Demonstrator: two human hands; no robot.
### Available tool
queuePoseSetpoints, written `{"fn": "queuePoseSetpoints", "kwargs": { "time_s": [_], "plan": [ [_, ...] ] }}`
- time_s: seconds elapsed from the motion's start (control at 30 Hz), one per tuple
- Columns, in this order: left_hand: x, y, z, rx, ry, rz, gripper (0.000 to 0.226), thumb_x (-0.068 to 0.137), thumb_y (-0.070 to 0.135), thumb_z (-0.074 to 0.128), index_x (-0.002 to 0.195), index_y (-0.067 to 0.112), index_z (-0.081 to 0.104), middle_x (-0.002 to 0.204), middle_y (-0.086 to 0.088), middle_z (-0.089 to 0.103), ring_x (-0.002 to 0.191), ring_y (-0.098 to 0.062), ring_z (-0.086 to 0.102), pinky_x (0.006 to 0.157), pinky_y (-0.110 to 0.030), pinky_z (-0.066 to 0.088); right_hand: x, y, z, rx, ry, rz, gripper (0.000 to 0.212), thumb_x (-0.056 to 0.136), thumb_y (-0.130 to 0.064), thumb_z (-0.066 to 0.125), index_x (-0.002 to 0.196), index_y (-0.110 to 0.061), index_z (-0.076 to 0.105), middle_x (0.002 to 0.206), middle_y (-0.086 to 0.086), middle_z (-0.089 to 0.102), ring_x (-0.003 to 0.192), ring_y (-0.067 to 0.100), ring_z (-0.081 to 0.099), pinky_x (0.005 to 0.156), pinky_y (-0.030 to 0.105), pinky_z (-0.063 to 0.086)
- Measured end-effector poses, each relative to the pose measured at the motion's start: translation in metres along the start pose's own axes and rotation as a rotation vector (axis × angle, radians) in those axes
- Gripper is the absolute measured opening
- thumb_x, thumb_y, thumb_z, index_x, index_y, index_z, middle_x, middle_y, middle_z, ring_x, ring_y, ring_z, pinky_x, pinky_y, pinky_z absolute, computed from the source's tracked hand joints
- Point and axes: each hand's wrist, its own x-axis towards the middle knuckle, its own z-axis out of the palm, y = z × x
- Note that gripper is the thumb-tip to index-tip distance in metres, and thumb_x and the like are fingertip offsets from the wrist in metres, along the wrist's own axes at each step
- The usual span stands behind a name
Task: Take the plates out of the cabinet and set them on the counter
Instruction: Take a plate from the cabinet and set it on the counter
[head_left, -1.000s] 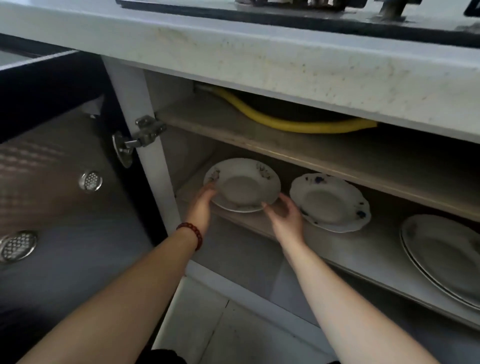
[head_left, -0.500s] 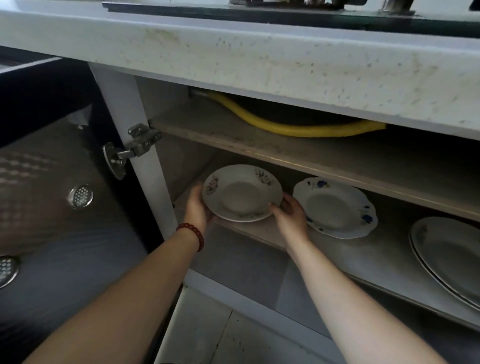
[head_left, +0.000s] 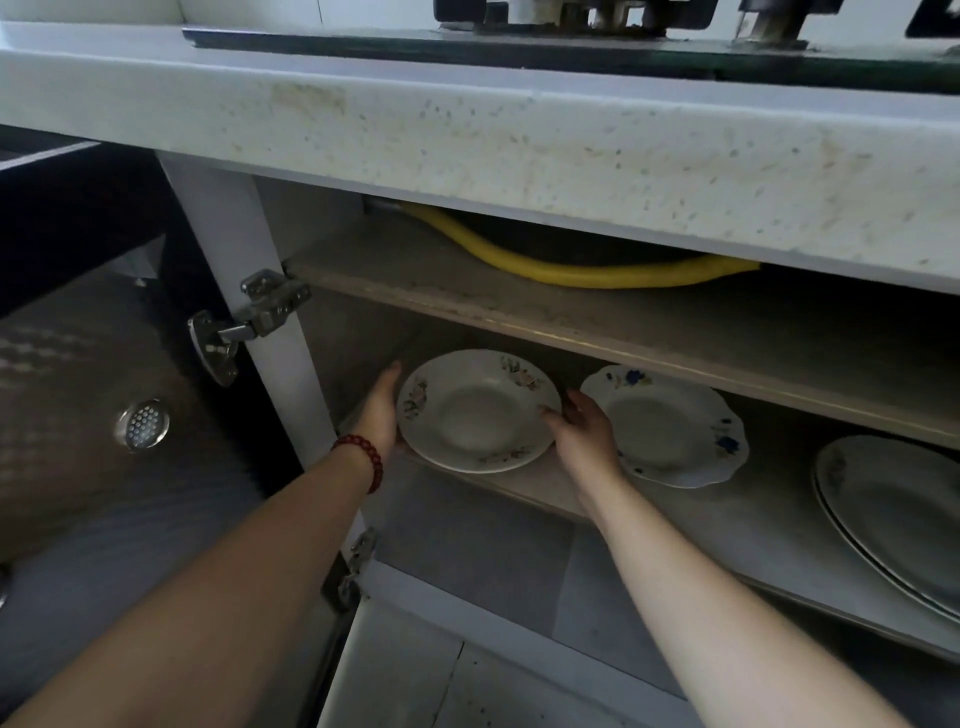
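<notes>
A white deep plate with pink flowers (head_left: 478, 410) is tilted toward me at the left of the lower cabinet shelf (head_left: 753, 525). My left hand (head_left: 382, 410) grips its left rim and my right hand (head_left: 587, 436) grips its right rim. A scalloped plate with blue flowers (head_left: 670, 426) lies flat on the shelf just right of my right hand. Larger stacked plates (head_left: 904, 514) sit at the far right, cut off by the frame edge. The speckled counter (head_left: 467, 124) runs across above the cabinet.
The dark cabinet door (head_left: 104, 415) stands open at the left on a metal hinge (head_left: 254, 317). A yellow hose (head_left: 587, 270) lies on the upper shelf. A stove top (head_left: 571, 47) sits on the counter above. Pale floor tiles (head_left: 415, 675) lie below.
Both hands have closed on the flowered plate's rims and raised it, so it tilts toward me. The view has shifted down and back slightly.
</notes>
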Motion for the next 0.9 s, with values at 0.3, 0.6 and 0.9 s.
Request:
{"fn": "queuePoseSetpoints", "kwargs": {
  "time_s": [0.3, 0.6, 0.9],
  "plan": [
    [0.0, -0.005, -0.014, 0.016, 0.016, -0.065, 0.037, 0.087, 0.059, 0.037, 0.096, 0.027, 0.053, 0.082, 0.0, 0.062, 0.074, -0.018, 0.06, 0.055, -0.03, 0.046, 0.0, 0.004, -0.003, -0.064, -0.01, 0.014, 0.055, 0.087, -0.014, 0.062, 0.138, -0.012, 0.042, 0.136, 0.007, 0.053, 0.11, 0.018, 0.056, 0.082, 0.025, 0.042],
    [-0.013, 0.005, -0.011, -0.101, 0.03, -0.16, 0.062, 0.081, 0.07, 0.036, 0.128, 0.03, 0.046, 0.105, -0.008, 0.06, 0.083, -0.026, 0.059, 0.063, -0.036, 0.047, -0.006, 0.004, -0.002, -0.008, -0.022, 0.061, 0.063, 0.084, -0.019, 0.063, 0.142, -0.015, 0.037, 0.135, 0.005, 0.054, 0.108, 0.02, 0.056, 0.088, 0.035, 0.049],
    [-0.073, 0.024, -0.011, -0.142, 0.114, -0.264, 0.063, 0.083, 0.07, 0.031, 0.119, 0.024, 0.056, 0.109, -0.014, 0.063, 0.09, -0.034, 0.064, 0.064, -0.038, 0.054, -0.062, -0.014, -0.004, -0.032, -0.004, 0.178, 0.056, 0.084, -0.015, 0.064, 0.137, -0.021, 0.046, 0.133, 0.004, 0.054, 0.109, 0.019, 0.058, 0.086, 0.033, 0.051]
  ]
}}
